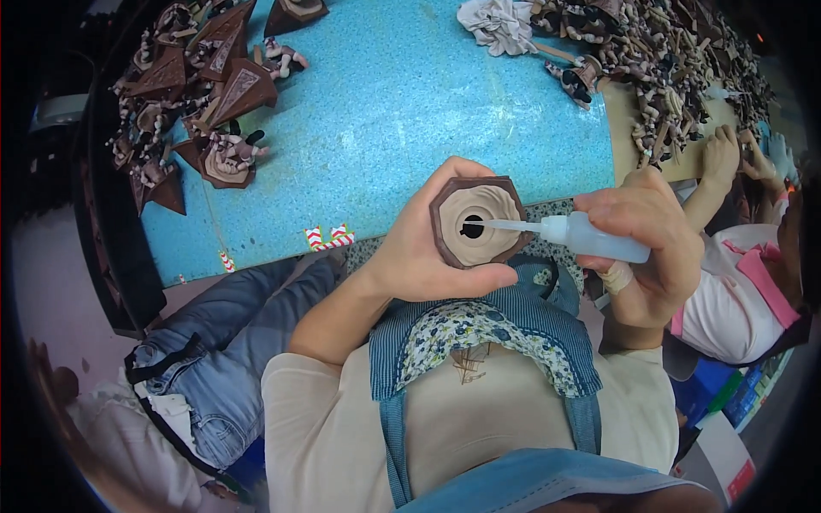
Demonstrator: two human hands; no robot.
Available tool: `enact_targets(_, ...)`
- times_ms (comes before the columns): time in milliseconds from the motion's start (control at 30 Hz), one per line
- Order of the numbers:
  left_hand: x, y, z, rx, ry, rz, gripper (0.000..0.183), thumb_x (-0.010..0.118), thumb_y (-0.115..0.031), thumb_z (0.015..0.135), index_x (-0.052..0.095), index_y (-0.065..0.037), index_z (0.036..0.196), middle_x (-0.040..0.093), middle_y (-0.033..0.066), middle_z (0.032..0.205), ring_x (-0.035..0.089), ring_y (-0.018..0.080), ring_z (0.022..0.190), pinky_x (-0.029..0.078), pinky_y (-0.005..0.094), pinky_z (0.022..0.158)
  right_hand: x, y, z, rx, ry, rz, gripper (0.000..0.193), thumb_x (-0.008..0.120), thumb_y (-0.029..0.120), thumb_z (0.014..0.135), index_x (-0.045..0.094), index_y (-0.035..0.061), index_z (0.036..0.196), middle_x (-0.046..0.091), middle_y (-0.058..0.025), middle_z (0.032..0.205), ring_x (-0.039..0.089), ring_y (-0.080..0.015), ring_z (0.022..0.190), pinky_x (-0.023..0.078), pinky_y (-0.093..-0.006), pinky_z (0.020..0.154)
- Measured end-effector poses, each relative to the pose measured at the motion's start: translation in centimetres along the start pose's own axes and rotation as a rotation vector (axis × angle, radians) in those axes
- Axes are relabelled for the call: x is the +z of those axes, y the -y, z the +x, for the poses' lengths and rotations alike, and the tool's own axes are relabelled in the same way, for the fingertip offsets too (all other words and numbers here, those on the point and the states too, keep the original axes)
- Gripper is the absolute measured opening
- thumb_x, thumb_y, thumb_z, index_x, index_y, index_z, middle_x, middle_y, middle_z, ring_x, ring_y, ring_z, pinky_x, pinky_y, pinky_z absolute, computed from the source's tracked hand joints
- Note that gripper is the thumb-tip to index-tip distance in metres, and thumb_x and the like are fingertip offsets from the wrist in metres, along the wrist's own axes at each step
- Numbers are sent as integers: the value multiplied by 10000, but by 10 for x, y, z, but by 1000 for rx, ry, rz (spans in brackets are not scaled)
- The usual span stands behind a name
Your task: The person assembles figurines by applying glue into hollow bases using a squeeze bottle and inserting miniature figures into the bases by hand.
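The left hand (410, 256) grips the brown octagonal piece (477, 222). The right hand (654, 248) pinches the squeeze bottle (590, 238), nozzle at the piece's centre hole. I judge gluing is underway; next needs a gentle squeeze.

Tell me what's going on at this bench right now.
A person's left hand holds a brown octagonal piece with a hole in its tan middle. The right hand holds a small squeeze bottle, its thin nozzle tip at that hole. Behind, on the blue table, lie heaps of similar brown pieces. Another person's hands work on the right.
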State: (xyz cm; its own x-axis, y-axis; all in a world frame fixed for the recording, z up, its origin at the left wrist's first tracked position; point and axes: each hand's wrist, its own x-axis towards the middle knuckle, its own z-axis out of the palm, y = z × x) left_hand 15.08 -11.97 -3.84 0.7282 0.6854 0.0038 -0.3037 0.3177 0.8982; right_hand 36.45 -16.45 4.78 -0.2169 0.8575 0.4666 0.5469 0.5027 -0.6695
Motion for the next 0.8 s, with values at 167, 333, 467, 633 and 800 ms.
enact_targets(167, 3, 0, -1, -15, -1, -33, 708, 849, -89, 650, 401, -34, 1196, 588, 61, 1083, 562, 123, 1014, 441, 281, 887, 3, 6, -3, 23, -1, -82, 319, 760, 247, 722, 616, 27, 903, 673, -134, 786, 629, -259, 695, 410, -340, 616)
enact_targets(333, 4, -1, 1, -18, -1, -56, 700, 845, -84, 653, 401, -31, 1191, 595, 62, 1069, 567, 122, 1005, 446, 282, 878, 3, 9, -4, 22, 7, -95, 292, 766, 222, 715, 615, 47, 893, 675, -141, 793, 613, -246, 679, 408, -328, 591)
enact_targets(467, 7, 0, 1, -9, -16, -46, 697, 843, -77, 652, 400, -29, 1188, 602, 63, 1055, 573, 124, 995, 448, 283, 873, 0, 10, -6, 25, 12, -119, 296, 768, 221, 712, 611, 57, 902, 680, -142, 805, 582, -233, 649, 406, -321, 581)
enact_targets(633, 10, -1, 3, -16, -8, -29, 696, 842, -72, 651, 399, -29, 1186, 605, 65, 1052, 576, 127, 991, 450, 286, 873, -1, 7, -10, 21, 1, -114, 298, 768, 224, 717, 609, 64, 911, 680, -140, 807, 574, -229, 642, 407, -320, 573)
enact_targets(800, 11, 0, 2, -50, -22, -4, 709, 848, -72, 644, 396, -30, 1188, 606, 67, 1056, 578, 129, 991, 452, 290, 880, 0, -1, -12, -6, -30, -50, 210, 704, 95, 730, 643, 15, 914, 676, -142, 809, 584, -238, 626, 413, -322, 556)
